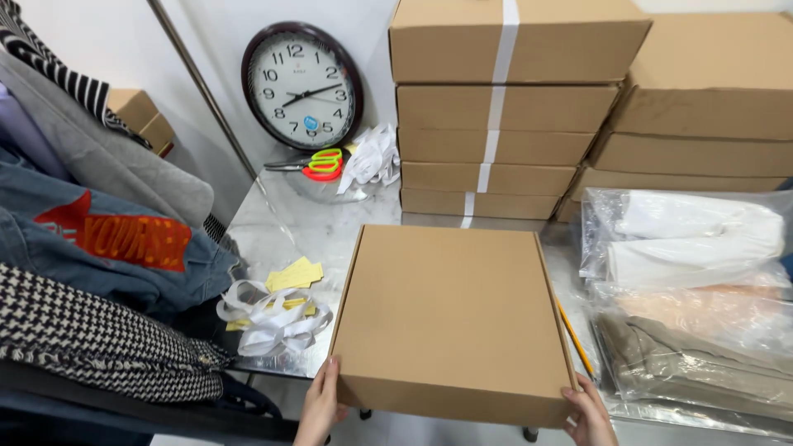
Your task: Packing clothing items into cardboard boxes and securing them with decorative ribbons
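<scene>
Both hands grip a closed cardboard box at the counter's near edge.

The flat brown box (453,318) sits in the lower middle of the frame, its near side overhanging the steel counter (322,227). The left hand (320,406) curls around its lower left corner and the right hand (588,413) its lower right corner, fingers closed on the cardboard; the thumbs are probably underneath, out of view. A pencil (574,339) lies just beside the box's right edge, and bagged clothes (694,289) crowd the right. If the box slides sideways, it could sweep the pencil off or snag the plastic.
</scene>
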